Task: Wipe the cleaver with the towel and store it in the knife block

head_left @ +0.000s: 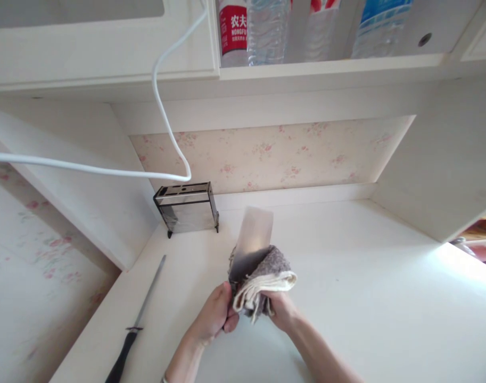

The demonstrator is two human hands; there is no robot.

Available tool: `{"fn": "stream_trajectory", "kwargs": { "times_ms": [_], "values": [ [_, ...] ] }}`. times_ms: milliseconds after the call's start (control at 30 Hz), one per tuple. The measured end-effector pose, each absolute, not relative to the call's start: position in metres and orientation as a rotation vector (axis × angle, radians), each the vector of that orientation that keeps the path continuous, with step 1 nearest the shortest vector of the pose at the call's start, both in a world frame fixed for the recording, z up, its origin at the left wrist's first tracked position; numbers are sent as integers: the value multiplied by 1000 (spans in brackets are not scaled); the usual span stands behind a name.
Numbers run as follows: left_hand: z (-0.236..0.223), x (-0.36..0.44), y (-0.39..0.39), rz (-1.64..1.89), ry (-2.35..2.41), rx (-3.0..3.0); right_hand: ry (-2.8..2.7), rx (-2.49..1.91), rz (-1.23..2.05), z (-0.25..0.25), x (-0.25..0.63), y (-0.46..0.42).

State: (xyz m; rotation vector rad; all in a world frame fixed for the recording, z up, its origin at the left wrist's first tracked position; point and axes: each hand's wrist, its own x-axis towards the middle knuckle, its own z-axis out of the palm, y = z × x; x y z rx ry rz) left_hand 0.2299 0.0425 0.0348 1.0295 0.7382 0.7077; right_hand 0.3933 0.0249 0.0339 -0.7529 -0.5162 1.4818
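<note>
My left hand [216, 314] is closed round the handle of a cleaver [254, 229], whose broad blade points up and away over the counter. A folded grey-brown cloth [272, 266] with pale edges lies against the lower part of the blade. My right hand [281, 311] grips this cloth from below and from the right; most of its fingers are hidden under the folds. To the left, a honing steel [137, 324] with a black handle lies on the counter.
A knife block [187, 210] with shiny sides stands at the back left of the white counter [366, 298]. A white cable [166, 125] hangs across the upper left. Above, several water bottles [266, 32] stand on a shelf. White side panels [434, 143] border the counter.
</note>
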Motion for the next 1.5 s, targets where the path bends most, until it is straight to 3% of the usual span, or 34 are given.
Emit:
{"fn": "stream_trajectory", "kwargs": {
  "times_ms": [400, 967, 1267, 1500],
  "values": [
    [32, 239, 43, 697, 729, 1025, -567, -1008, 1342, 44, 402, 29],
    [60, 206, 44, 134, 827, 929, -141, -997, 1097, 38, 460, 50],
    [62, 210, 40, 216, 831, 1022, 16, -717, 1026, 51, 494, 55],
    [79, 242, 7, 475, 884, 1065, 80, -649, 955, 59, 536, 22]
  ]
}}
